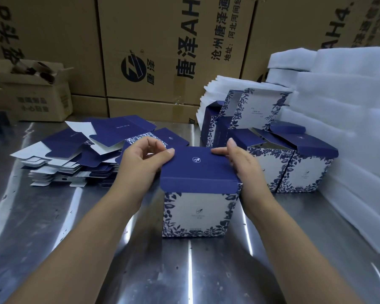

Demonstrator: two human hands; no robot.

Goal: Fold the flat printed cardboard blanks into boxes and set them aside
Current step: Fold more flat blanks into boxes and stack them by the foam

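Note:
A blue-and-white floral box stands upright on the steel table in front of me, its dark blue lid flap lying folded over the top. My left hand holds the lid's far left corner, thumb on top and fingers curled behind. My right hand grips the far right corner, thumb on the lid. A loose pile of flat blanks lies to the left. Several folded boxes with open lids stand to the right.
White foam sheets are stacked along the right side and behind the folded boxes. Large brown printed cartons form a wall at the back. A small open carton sits at the back left. The steel table reflects light.

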